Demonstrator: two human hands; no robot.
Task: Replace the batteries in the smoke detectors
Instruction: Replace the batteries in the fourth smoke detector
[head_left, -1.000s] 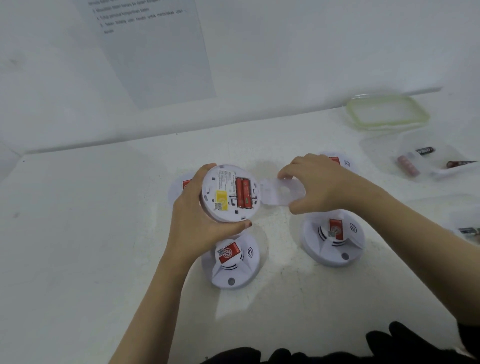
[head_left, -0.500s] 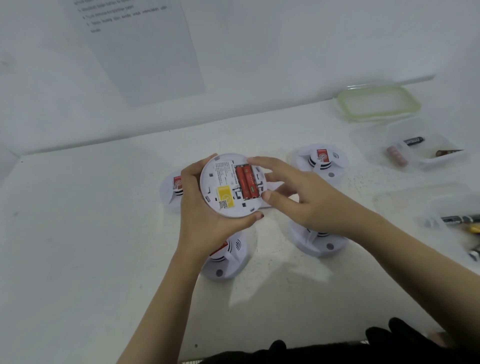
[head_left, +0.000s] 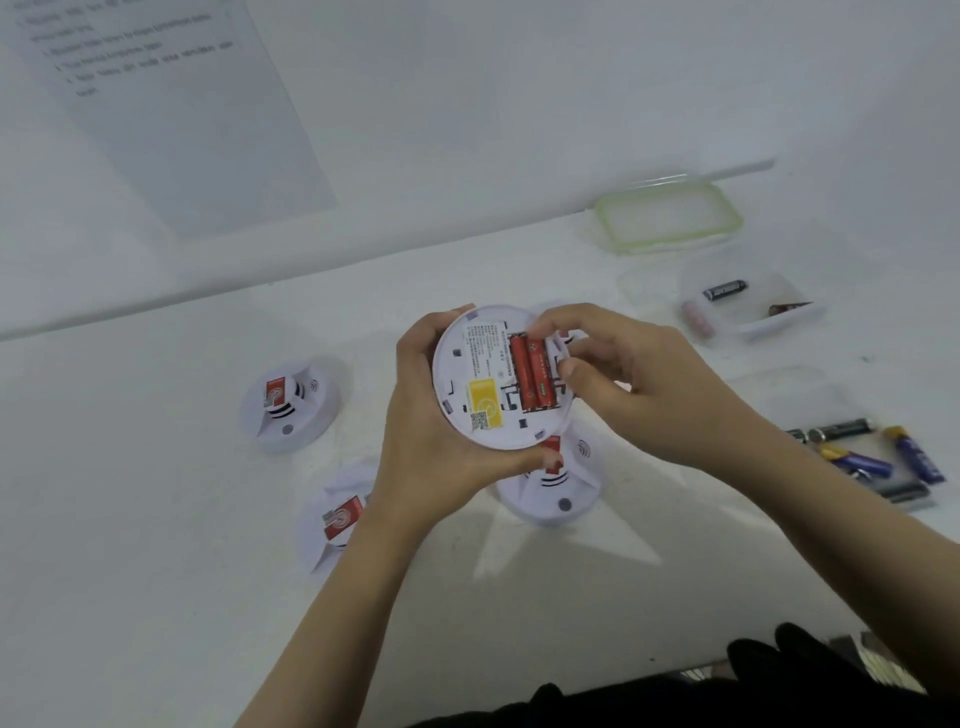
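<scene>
Now, left hand (head_left: 431, 457) grips upturned detector (head_left: 483, 384) by its rim, right hand (head_left: 639, 379) curled, forefinger and thumb pinching the two red batteries (head_left: 535, 376) in its bay.

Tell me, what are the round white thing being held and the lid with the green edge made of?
The smoke detector looks like hard white plastic with a matte finish, going by the moulded slots and clips on its back. The lid seems to be clear plastic, since the table shows through it. Its green rim looks softer, maybe rubber.
</scene>
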